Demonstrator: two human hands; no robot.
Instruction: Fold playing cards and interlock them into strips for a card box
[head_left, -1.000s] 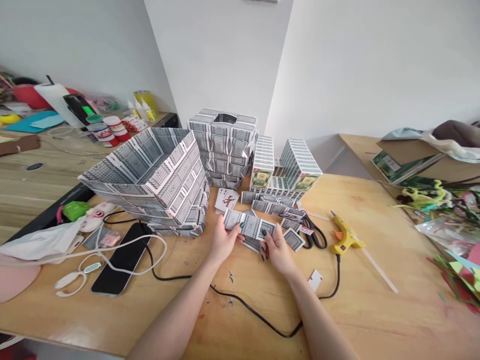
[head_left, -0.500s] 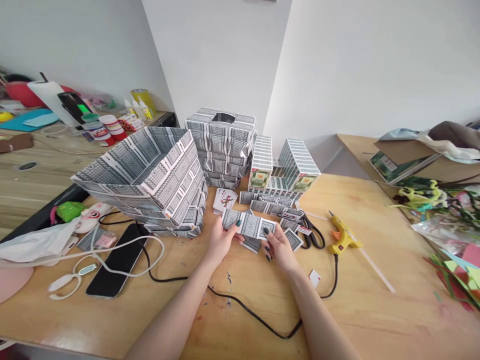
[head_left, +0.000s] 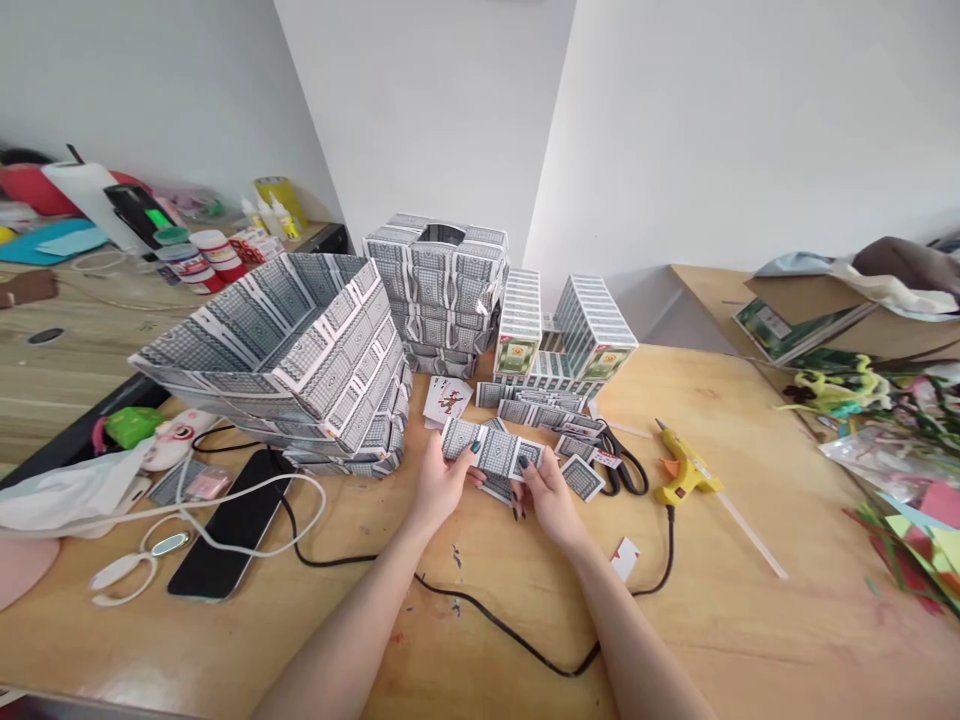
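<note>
A strip of joined playing cards [head_left: 491, 449], patterned grey backs up, is held between both hands above the table. My left hand [head_left: 444, 478] pinches its left end, thumb on top. At the right end, my right hand [head_left: 551, 492] grips with the thumb over a card and fingers beneath. Below and behind the strip lie more folded card strips [head_left: 536, 408], and a loose card [head_left: 582, 478] rests to the right. Just beyond my left hand is a small pile of face-up cards [head_left: 448, 400] with a joker on top.
A large open card-built box [head_left: 337, 380] stands left, a taller card-built one [head_left: 439, 300] behind. Stacked card packs [head_left: 596, 330] stand at the back. Black-handled scissors [head_left: 626, 465] and a yellow glue gun [head_left: 684, 470] lie right; a phone [head_left: 229, 525] and cables lie left.
My right hand has shifted slightly left along the strip, and its fingers have tucked in closer beneath. The left hand keeps its hold. The view has moved slightly.
</note>
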